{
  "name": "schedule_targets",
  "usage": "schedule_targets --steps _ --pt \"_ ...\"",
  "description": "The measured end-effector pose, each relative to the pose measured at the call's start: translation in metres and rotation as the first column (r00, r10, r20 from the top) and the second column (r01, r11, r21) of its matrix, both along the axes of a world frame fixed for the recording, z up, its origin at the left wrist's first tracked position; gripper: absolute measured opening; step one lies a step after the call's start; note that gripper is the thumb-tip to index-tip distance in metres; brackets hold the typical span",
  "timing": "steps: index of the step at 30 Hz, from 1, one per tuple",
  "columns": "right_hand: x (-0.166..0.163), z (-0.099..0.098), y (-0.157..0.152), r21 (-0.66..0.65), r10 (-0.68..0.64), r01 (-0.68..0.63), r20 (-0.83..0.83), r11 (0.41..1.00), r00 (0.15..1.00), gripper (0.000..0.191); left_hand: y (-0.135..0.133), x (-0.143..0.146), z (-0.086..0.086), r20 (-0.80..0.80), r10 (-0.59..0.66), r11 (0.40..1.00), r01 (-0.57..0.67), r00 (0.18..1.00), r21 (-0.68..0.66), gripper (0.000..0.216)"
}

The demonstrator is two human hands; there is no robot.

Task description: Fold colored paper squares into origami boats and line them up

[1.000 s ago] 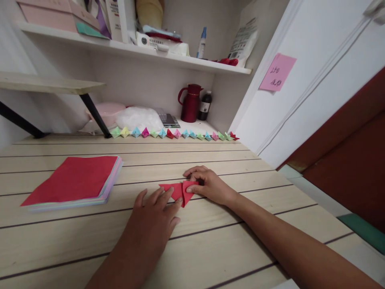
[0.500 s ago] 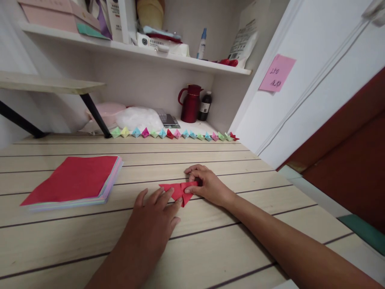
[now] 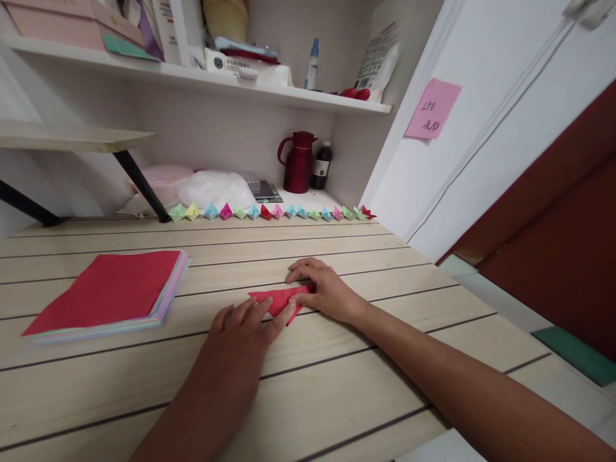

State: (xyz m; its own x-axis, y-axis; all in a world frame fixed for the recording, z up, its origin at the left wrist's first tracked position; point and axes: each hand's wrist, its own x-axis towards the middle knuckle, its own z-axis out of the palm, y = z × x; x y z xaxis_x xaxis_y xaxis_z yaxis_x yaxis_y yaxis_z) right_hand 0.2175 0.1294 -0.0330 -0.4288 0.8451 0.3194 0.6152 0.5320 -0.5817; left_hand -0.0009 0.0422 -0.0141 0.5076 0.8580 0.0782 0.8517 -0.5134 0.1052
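While left hand (image 3: 240,346) and right hand (image 3: 332,292) press, each grip apart, the red paper (image 3: 281,298) lies folded, roughly triangular.

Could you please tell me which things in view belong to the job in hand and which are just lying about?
Job in hand:
red folded paper, touched by the left hand and right hand
probably the paper stack and the row of folded paper shapes

Seemingly just lying about:
red jug
dark bottle
pink note
blue-capped bottle
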Motion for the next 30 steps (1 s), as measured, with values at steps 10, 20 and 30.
schedule_targets --steps 10,20,30 --pt "-0.001 0.006 -0.003 0.005 -0.017 0.017 0.022 1.000 1.000 0.031 0.005 0.003 0.007 -0.065 0.001 0.999 -0.004 0.998 -0.049 0.066" --pt "-0.001 0.008 -0.003 0.000 -0.019 0.019 0.043 1.000 0.999 0.031 0.004 0.002 0.011 -0.159 -0.017 0.999 0.011 0.987 -0.036 0.067" --pt "-0.003 0.010 -0.004 -0.011 -0.031 0.031 0.053 0.999 0.998 0.031 0.004 -0.004 0.005 -0.043 -0.108 0.994 0.110 0.993 0.026 0.058"
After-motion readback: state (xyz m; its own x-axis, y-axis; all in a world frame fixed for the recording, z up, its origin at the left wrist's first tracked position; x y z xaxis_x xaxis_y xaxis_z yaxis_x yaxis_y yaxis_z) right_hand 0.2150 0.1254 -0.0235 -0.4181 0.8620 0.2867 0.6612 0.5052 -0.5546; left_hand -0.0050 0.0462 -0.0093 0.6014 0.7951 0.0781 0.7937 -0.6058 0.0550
